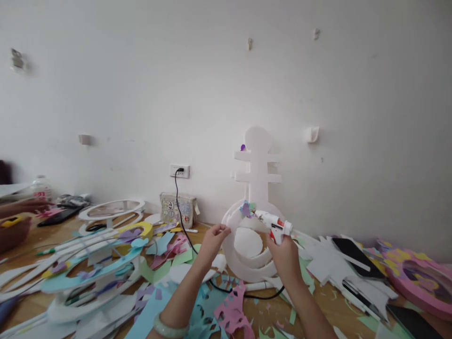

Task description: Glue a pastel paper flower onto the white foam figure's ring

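Here's the right hand (pixel 284 256), in at four o'clock of the white ring (pixel 229 254), its fingers wrapped round the grip of a glue gun (pixel 273 221). And the left hand (pixel 213 240) is over at nine to ten o'clock, fingers pinched on the ring's rim, seemingly bracing it! The ring stands above the littered worktop (pixel 202 229), in front of a white upright form (pixel 257 160); whether the two are joined, I can't tell.

Up at twelve o'clock, a purple-and-green paper flower (pixel 246 209) sits on the ring, with the nozzle right by it. Touching? Too small to call. This looks like the gluing step, flower to ring. The next move, I'd judge, calls for a small, steady dab at that spot, the left fingers holding firm and clear of the hot tip, and slack in the black cord (pixel 181 214) looping through six o'clock.
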### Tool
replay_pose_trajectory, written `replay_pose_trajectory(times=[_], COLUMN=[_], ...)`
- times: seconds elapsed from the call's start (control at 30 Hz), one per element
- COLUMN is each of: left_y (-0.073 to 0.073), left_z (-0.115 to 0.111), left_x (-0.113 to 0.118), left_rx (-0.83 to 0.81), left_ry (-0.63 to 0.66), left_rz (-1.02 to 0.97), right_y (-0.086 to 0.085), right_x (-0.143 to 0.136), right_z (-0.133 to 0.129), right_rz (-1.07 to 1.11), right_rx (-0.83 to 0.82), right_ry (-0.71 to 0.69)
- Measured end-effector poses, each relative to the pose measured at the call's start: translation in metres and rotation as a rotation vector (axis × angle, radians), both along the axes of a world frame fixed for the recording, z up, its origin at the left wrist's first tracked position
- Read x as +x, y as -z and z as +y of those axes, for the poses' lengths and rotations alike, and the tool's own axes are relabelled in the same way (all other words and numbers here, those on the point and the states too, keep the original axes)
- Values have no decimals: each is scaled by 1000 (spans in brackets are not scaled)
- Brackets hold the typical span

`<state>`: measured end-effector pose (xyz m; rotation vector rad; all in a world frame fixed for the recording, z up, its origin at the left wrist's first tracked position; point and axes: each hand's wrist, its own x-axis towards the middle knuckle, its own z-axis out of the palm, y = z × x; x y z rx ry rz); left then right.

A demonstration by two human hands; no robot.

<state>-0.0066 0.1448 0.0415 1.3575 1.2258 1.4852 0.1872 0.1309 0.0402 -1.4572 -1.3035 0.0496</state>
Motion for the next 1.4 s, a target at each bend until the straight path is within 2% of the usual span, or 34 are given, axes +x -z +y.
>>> replay_pose_trajectory(times=[0.2, 0.37, 0.67, 0.97, 1.4], left_y=[-12, -16, -17, -16, -17], left_z=[-12, -15, -17, -16, -17], left_x=[3, 3, 3, 3, 2], left_rx=[-21, -43, -34, -39, -30], left_ry=[38, 50, 40, 39, 21], left_rz=[-31, -36, 0, 15, 26], right_y=[8, 10, 13, 12, 5], right_x=[4, 6, 6, 9, 13], right_z=[9, 12, 13, 11, 7], right_rz=[-26, -60, -84, -56, 88], right_rx=[-9, -11, 23, -23, -60], right_ry=[-11, 5, -2, -18, -78])
